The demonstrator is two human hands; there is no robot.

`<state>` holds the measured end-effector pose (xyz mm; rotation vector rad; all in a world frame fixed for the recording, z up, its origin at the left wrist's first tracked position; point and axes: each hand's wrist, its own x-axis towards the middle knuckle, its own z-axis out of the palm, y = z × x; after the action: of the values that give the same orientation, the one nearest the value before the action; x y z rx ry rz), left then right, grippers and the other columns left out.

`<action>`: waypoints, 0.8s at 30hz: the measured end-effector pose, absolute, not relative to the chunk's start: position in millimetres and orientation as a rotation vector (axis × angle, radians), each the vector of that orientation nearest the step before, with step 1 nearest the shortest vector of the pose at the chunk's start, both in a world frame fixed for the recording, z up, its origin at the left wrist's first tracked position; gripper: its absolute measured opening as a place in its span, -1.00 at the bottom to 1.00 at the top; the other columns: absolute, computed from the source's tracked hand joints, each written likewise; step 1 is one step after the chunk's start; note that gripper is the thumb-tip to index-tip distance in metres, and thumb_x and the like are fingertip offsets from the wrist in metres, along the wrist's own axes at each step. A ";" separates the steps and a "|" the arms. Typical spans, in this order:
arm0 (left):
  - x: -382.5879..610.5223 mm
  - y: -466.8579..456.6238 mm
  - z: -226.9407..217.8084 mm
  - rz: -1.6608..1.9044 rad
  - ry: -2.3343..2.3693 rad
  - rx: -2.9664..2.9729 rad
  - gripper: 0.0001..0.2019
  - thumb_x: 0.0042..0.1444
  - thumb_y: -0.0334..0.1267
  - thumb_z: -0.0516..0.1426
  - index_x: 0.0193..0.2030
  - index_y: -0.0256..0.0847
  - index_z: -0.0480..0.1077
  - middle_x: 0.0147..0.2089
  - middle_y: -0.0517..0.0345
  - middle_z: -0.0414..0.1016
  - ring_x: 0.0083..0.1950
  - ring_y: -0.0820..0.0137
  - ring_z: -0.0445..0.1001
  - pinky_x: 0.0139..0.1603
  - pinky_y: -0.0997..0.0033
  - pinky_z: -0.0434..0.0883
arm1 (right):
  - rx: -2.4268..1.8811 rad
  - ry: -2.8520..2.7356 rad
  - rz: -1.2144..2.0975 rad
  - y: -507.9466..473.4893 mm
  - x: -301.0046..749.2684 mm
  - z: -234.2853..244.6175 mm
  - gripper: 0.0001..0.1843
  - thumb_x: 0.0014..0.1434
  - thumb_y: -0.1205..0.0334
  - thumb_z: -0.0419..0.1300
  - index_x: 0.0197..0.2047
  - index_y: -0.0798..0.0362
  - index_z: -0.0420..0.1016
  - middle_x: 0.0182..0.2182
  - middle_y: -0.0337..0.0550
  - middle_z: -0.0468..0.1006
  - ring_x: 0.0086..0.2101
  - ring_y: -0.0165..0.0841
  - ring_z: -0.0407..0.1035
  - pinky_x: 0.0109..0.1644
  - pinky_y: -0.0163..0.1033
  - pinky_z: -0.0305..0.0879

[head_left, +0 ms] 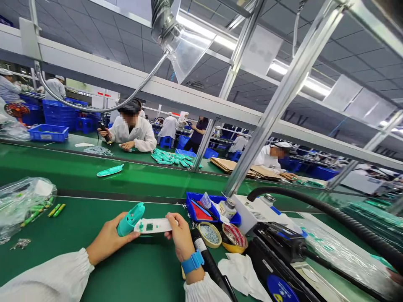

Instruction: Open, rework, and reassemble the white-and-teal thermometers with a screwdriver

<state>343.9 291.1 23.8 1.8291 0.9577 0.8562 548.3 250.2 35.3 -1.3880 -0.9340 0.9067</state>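
The left hand (108,239) clenches a teal housing (130,219) above the green bench (53,268), near the middle; the right hand (181,235) pinches a white strip (153,225), its end touching the housing; a blue wristband (192,262) circles the right wrist; just right lie two tape rolls (209,235) and a white cloth (241,272); a blue tray (195,205) sits farther off; a plastic bag (23,205) of green parts lies left.
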 end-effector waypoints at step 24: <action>378.0 284.9 28.1 1.172 0.808 1.778 -0.50 0.09 -0.21 0.00 0.18 -0.22 0.02 0.04 -0.08 0.24 0.06 0.28 0.23 0.09 0.16 0.18 | -1.205 -1.038 1.517 189.1 485.5 37.4 -0.55 -0.08 -0.13 0.21 -0.41 0.10 0.22 -0.66 -0.33 0.35 -0.74 -0.62 0.10 -0.69 -0.45 -0.15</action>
<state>378.0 284.9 28.1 1.7783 0.8077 1.1715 485.5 189.1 37.4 -1.2046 -1.0384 1.5170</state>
